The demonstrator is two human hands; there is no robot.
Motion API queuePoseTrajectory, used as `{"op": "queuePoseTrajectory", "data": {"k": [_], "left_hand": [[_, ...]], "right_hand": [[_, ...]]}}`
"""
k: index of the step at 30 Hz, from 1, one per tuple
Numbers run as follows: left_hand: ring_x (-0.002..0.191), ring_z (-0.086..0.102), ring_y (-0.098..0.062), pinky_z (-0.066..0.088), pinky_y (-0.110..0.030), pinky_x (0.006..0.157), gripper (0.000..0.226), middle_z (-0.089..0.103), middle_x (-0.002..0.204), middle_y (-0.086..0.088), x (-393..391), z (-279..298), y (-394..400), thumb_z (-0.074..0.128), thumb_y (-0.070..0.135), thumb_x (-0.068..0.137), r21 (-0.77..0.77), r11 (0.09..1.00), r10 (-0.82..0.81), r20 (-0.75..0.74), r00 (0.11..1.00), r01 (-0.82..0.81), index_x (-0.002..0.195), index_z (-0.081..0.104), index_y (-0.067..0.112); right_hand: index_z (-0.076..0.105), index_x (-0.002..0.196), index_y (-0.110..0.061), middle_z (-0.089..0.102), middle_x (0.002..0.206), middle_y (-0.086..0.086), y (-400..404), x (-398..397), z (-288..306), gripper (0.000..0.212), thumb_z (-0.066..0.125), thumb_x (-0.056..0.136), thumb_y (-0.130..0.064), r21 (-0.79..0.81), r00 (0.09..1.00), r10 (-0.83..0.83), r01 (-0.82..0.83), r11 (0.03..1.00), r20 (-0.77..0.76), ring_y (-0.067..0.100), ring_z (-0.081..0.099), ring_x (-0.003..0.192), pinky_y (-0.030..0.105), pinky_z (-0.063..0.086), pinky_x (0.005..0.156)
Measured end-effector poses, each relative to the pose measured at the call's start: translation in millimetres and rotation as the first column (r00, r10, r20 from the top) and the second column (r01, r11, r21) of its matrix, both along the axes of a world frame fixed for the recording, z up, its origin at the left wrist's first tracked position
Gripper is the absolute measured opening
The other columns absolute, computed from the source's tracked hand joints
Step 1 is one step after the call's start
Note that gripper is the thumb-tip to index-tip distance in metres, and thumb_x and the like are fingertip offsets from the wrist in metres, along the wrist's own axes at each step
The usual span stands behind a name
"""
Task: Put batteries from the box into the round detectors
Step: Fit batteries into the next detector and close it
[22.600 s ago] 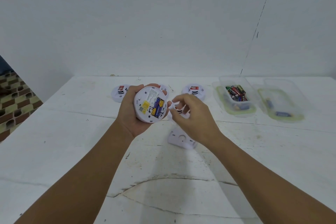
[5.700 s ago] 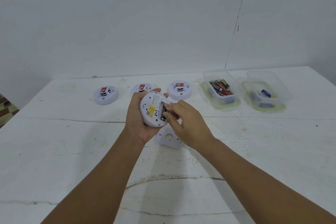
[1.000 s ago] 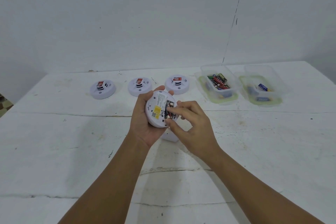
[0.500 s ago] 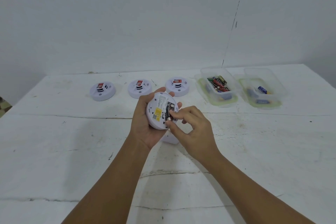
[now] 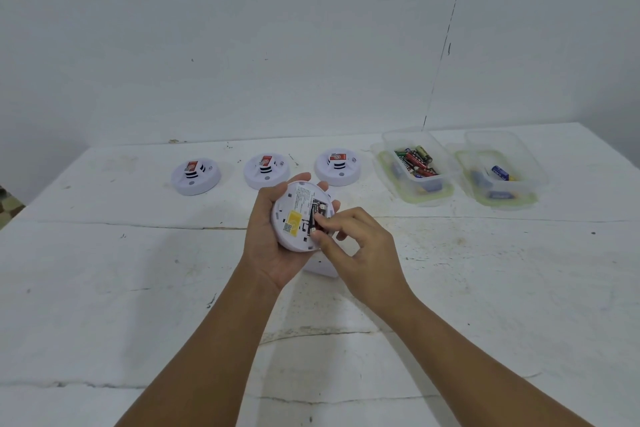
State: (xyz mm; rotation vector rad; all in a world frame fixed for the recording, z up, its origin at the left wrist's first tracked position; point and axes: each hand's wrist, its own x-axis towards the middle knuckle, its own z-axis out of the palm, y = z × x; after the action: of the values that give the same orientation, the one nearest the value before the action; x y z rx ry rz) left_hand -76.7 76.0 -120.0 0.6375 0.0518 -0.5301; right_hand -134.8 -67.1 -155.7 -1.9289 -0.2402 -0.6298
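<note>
Batteries sit partly seated in the open back of the round white plastic detector [image 5: 300, 217], which the left hand [image 5: 273, 243] cradles with fingers curled round its rim, label side up, above the white cracked worktop [image 5: 138, 288]. The right hand [image 5: 356, 246] pinches thumb and forefinger on the dark battery [image 5: 316, 218] in the compartment, pressing it toward its slot. Risk, as I judge it, lies in the spring contact: if the battery is pushed down at an angle it could pop out and roll across the worktop, or go in with the poles reversed; the detector could also twist in the left palm under the push. Three more round white detectors [image 5: 266, 170] stand in a row at the far edge, each with a red tag on top, well apart from the hands. To their right stands the clear plastic box of mixed batteries [image 5: 414, 165], and beside it a second clear plastic box [image 5: 498, 177] with only a few blue ones. A small white plastic cover [image 5: 322, 269] lies on the worktop under the hands. Compared with half a second ago, the right fingers have closed tighter on the battery and the detector has tilted slightly; the row and boxes are unmoved.
</note>
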Motion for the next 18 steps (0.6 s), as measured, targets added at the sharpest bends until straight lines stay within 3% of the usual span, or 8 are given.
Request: {"op": "queuePoseTrajectory", "data": {"k": [6, 8, 11, 14, 18], "left_hand": [[0.120, 0.054, -0.037, 0.044, -0.039, 0.092, 0.032, 0.062, 0.129, -0.014, 1.0, 0.3, 1.8, 0.055, 0.037, 0.095, -0.010, 1.000, -0.004, -0.002, 1.000, 0.004, 0.116, 0.071, 0.018], [0.117, 0.055, -0.036, 0.051, -0.041, 0.088, 0.031, 0.062, 0.126, -0.014, -0.3, 1.3, 0.5, 0.056, 0.037, 0.094, -0.015, 1.000, 0.000, 0.005, 1.000, 0.000, 0.113, 0.071, 0.017], [0.112, 0.057, -0.036, 0.049, -0.042, 0.090, 0.030, 0.064, 0.121, -0.014, -2.4, 2.9, -2.5, 0.058, 0.036, 0.091, 0.008, 1.000, -0.002, 0.023, 1.000, 0.002, 0.109, 0.071, 0.017], [0.104, 0.061, -0.035, 0.047, -0.043, 0.092, 0.028, 0.064, 0.117, -0.014, -3.1, -0.2, -1.4, 0.058, 0.034, 0.090, 0.029, 0.999, 0.016, 0.035, 0.999, -0.017, 0.106, 0.071, 0.016], [0.100, 0.063, -0.032, 0.049, -0.041, 0.085, 0.027, 0.064, 0.116, -0.012, -6.3, -3.7, -2.2, 0.057, 0.034, 0.089, 0.051, 0.998, 0.041, 0.045, 0.998, -0.044, 0.104, 0.072, 0.017]], "right_hand": [[0.081, 0.109, -0.020, 0.072, 0.101, -0.007, 1.5, -0.6, 3.2, 0.020, 0.081, 0.089, -0.024, 0.054, 0.999, 0.001, 0.001, 0.999, -0.040, 0.010, 0.066, 0.092, 0.019, 0.051, 0.083], [0.082, 0.104, -0.024, 0.073, 0.098, -0.008, 2.6, 1.8, 6.1, 0.018, 0.085, 0.086, -0.022, 0.174, 0.990, 0.040, -0.016, 0.985, -0.138, 0.011, 0.066, 0.086, 0.023, 0.053, 0.083], [0.084, 0.095, -0.022, 0.074, 0.087, -0.007, -1.5, 5.6, 13.3, 0.020, 0.090, 0.078, -0.014, 0.450, 0.942, 0.172, -0.025, 0.893, -0.289, 0.011, 0.059, 0.072, 0.025, 0.052, 0.074], [0.084, 0.093, -0.013, 0.072, 0.075, -0.008, -7.3, 6.7, 18.8, 0.018, 0.090, 0.077, -0.007, 0.529, 0.894, 0.278, -0.055, 0.847, -0.352, 0.007, 0.059, 0.065, 0.017, 0.050, 0.067], [0.083, 0.095, -0.009, 0.080, 0.093, 0.005, -9.1, 8.3, 19.5, 0.017, 0.088, 0.078, -0.006, 0.533, 0.858, 0.312, -0.053, 0.844, -0.409, 0.025, 0.076, 0.095, 0.032, 0.061, 0.089]]}}
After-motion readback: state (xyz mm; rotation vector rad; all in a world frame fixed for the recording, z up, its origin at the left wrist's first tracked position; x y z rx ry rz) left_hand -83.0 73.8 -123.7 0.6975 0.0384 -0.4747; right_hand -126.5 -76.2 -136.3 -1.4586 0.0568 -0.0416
